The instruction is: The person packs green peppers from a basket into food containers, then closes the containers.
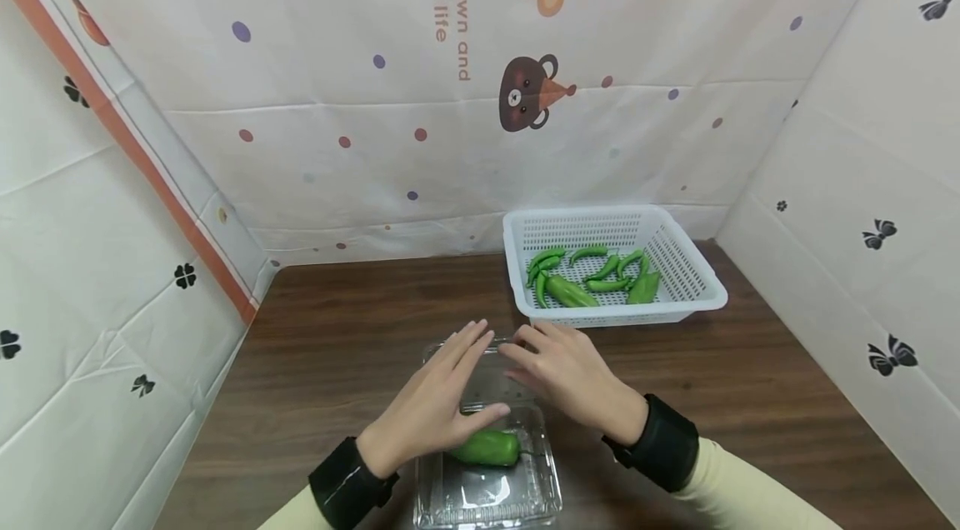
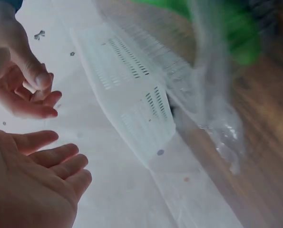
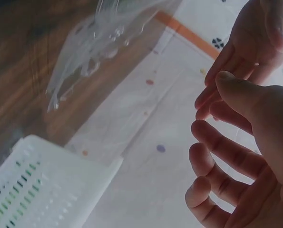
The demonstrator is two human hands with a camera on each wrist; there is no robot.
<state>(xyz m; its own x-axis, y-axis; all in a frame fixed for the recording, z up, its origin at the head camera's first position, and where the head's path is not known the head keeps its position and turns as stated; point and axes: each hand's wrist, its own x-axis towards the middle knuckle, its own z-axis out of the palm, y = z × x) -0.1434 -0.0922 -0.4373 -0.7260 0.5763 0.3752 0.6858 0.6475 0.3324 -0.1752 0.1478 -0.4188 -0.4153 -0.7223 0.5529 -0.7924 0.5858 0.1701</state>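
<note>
Both hands hover over the clear box (image 1: 487,463) on the tabletop (image 1: 337,330). Left hand (image 1: 438,405) is flat, fingers straight and together, reaching over the raised lid (image 1: 480,372); whether they touch the plastic is hard to say from the head view. Right hand (image 1: 562,376) comes in from the other side, fingers loosely spread and relaxed, gripping nothing, tips just short of the left hand's fingertips. Below the left palm, inside the box, lies a green pepper (image 1: 487,448), its left end hidden under the hand. The box's near edge is cut off by the frame.

Beyond the fingers, past the right hand, sits the white basket (image 1: 693,280) with more peppers (image 1: 588,280) piled in it.

From the left wrist, the open palm (image 2: 32,185) fills the corner, the lid (image 2: 212,95) only a blurred smear, the pepper a green blob. The right wrist view shows the same: spread fingers (image 3: 222,156), hazy plastic (image 3: 98,52), a basket corner (image 3: 41,190).
</note>
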